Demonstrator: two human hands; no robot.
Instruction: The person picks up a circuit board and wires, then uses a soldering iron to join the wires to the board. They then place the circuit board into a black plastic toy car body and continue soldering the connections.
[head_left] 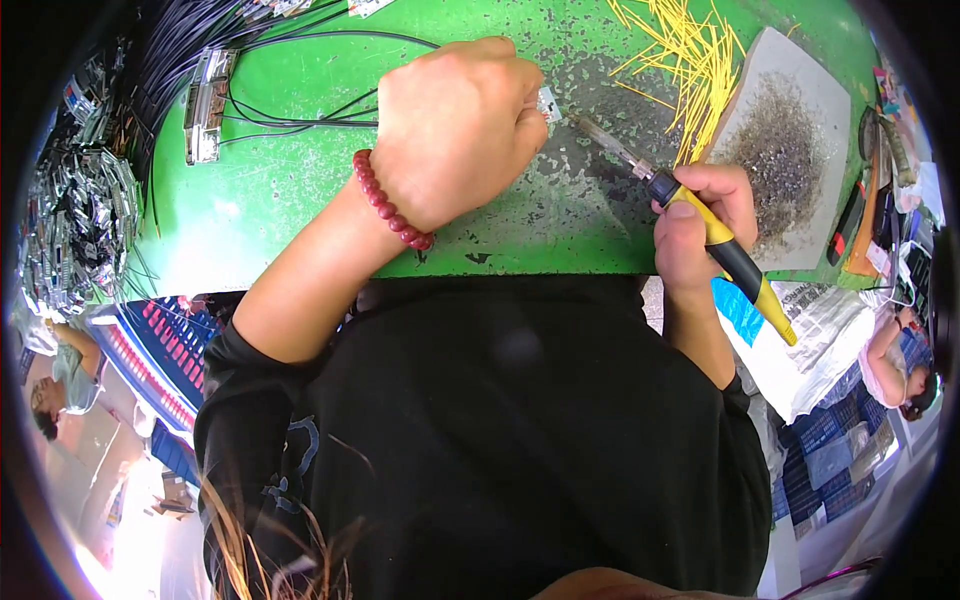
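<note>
The left hand (455, 125) is curled into a loose fist on the worn green worktop (290, 200), its fingertips pinching a small pale connector piece (548, 104) that peeks out at the knuckles. A red bead bracelet (390, 205) circles that wrist. The right hand (705, 220) is closed around the yellow-and-black handle of a soldering iron (690, 205), whose metal shaft slants up and left so the tip sits just beside the connector piece (whether it actually touches cannot be told from this view).

Behind the right hand lies a grey square pad (800, 150) dusted with dark metal scraps, and a loose heap of thin yellow wire pieces (690, 50) spreads over the bench and onto the pad's upper-left edge. To the left, black cables (290, 115) run across the worktop to a metal connector block (205, 105). A pile of small silvery parts (75, 225) sits at the far left edge.
</note>
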